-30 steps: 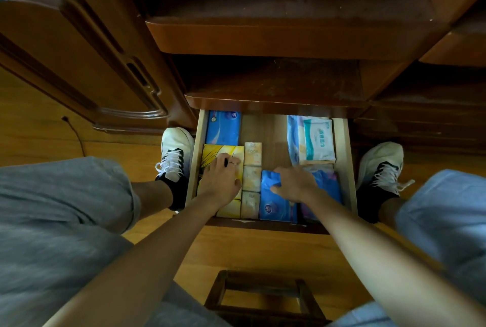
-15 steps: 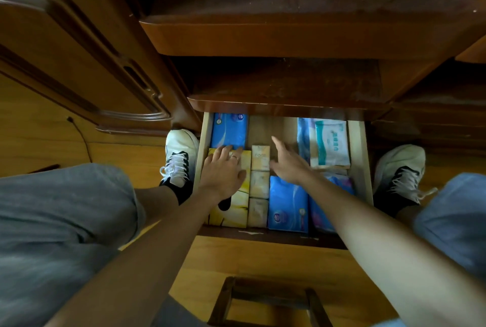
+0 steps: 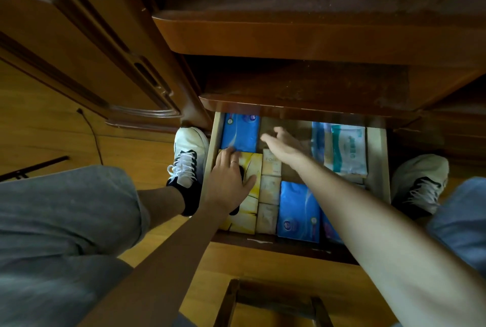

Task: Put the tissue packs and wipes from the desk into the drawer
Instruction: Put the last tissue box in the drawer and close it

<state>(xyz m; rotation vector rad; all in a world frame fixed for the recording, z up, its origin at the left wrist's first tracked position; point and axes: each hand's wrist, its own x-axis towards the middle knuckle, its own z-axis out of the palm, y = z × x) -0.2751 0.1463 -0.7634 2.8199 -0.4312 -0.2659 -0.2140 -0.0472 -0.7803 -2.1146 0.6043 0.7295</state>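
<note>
Head view: the only camera, looking down past the knees into the pulled-out drawer [image 3: 376,158].
Left hand [image 3: 228,177]: lies flat on the yellow pack [image 3: 249,195], fingers straight and pressing, gripping nothing; a ring shows on one finger.
Beyond the left fingertips: a blue pack [image 3: 240,132], just touching them at its near edge.
Right hand [image 3: 285,145]: blurred, reaching into the back of the drawer, fingers spread loose and holding nothing (whether they touch the drawer floor I cannot tell).
Beside the right fingers, on the outer side: the wipes [image 3: 348,151], a white and teal packet lying on a bluish pack, near the fingers but apart from them.
Between the two hands: a column of three small beige packs [image 3: 270,190], end to end, the far one just below the right palm.
Under the right forearm: another blue pack [image 3: 298,212], with more blue wrapping partly hidden beside it.
Task state: every pack in sight is already in the drawer; the desk top is out of frame, so anything left up there cannot be judged.
Handling: likely light, soft and squashy under glossy film, so they may slide on each other.
Where to hold: probably across the short sides, thumb against fingers, or press flat on top to nudge a pack into line; the wipes probably weigh more and sag, so take them at mid-length.
</note>
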